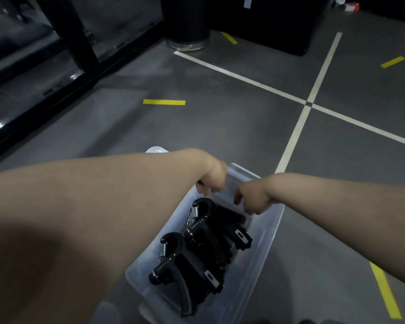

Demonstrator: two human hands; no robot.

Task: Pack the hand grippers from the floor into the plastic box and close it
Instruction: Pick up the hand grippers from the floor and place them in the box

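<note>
Left hand (pixel 212 181) and right hand (pixel 253 198) both curl their fingers on the edge of the clear lid (pixel 242 177), which sits tilted at the far end of the plastic box (pixel 270 232) on the floor (pixel 220 127). The hand grippers (pixel 198 220) lie inside, seemingly below the rim. I should draw the lid toward me evenly, square to the rim, then press each corner down so nothing snags a handle.
</note>
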